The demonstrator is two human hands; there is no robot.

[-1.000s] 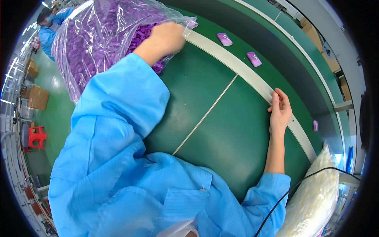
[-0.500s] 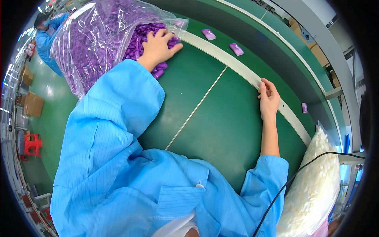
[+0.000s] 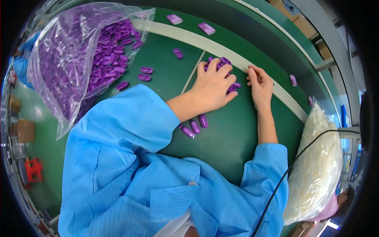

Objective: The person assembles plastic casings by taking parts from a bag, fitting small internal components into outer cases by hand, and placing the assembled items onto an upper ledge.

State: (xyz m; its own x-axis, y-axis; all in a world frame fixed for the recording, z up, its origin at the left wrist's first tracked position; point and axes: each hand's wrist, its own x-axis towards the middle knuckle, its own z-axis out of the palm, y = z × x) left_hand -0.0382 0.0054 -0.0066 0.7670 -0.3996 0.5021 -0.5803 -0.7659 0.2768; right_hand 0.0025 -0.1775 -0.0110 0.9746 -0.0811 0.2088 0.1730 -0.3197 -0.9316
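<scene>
Shells of purple plastic (image 3: 225,60), probably light, stiff and best pinched by their sides, lie on the table (image 3: 233,142) under the left hand (image 3: 212,86), fingers spread and cupped; the right hand (image 3: 261,91), loosely curled, looks empty.

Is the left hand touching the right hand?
Apart. The head view shows a strip of green tabletop between the left hand and the right hand.

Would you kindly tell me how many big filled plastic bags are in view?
2: the bag of purple pieces on the left, and the bag of pale pieces on the right, beside the right sleeve. More could be hidden.
</scene>
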